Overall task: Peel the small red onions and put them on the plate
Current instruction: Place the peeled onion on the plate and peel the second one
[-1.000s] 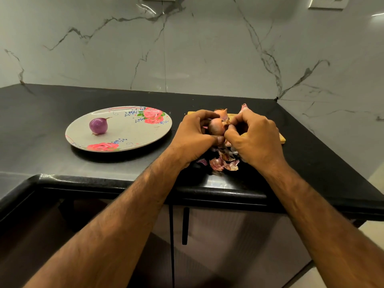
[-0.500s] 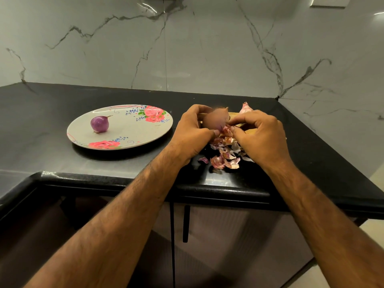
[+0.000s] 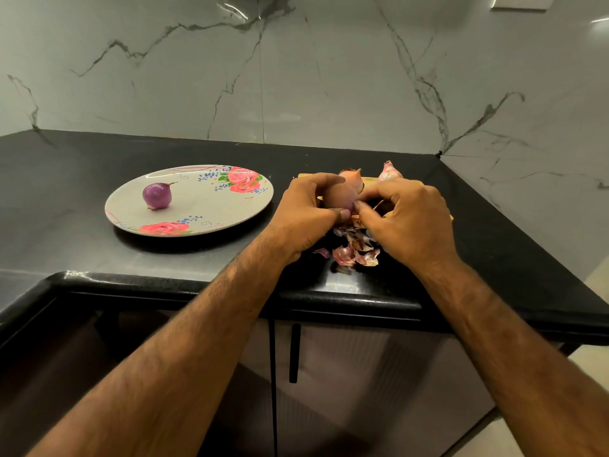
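A small brownish unpeeled onion is held above the counter by my left hand, whose fingers curl round it. My right hand pinches at the onion's lower end beside my left thumb. One peeled purple onion lies on the floral plate to the left. Behind my hands, another unpeeled onion and a pinkish one sit on a wooden board, mostly hidden by my hands.
Loose pink and brown onion skins lie on the black counter under my hands, near its front edge. A marble wall stands behind. Cabinet doors with a dark handle are below the counter.
The onion has turned in my left hand and my right fingers have shifted down to its lower end. A few more skin pieces lie on the pile.
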